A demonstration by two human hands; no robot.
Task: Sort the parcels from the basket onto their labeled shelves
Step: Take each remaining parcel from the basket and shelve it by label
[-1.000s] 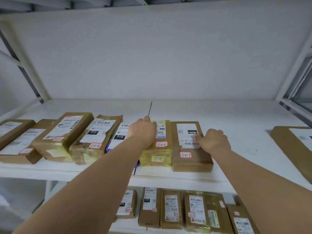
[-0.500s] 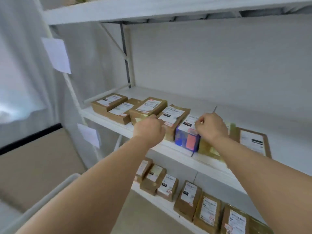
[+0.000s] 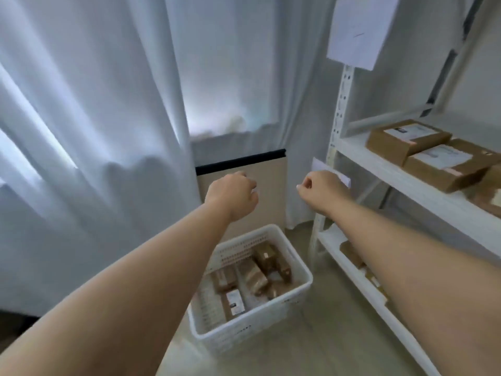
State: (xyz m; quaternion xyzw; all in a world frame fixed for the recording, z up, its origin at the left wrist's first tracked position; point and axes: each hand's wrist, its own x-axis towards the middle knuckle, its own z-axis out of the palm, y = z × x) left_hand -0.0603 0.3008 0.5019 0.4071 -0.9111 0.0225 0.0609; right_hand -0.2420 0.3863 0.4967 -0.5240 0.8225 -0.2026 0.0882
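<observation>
Basket (image 3: pixel 299 287): its near left part is hidden behind the left forearm in the lower middle of the frame.
Parcels in the basket (image 3: pixel 256 278): motion-blurred, labels unreadable, count unclear.
Shelf parcels (image 3: pixel 440 160): at the right edge, the outermost ones cut off by the frame; label print too smeared to read.
Lower shelf (image 3: pixel 360 280): largely covered by the right forearm; its parcels show only in slivers.
Paper sheet (image 3: pixel 357 31): upper right, top edge cut off, writing illegible.
Left hand (image 3: pixel 234 195): fingers curled away from view, contents untellable.
Right hand (image 3: pixel 321 189): likewise.
</observation>
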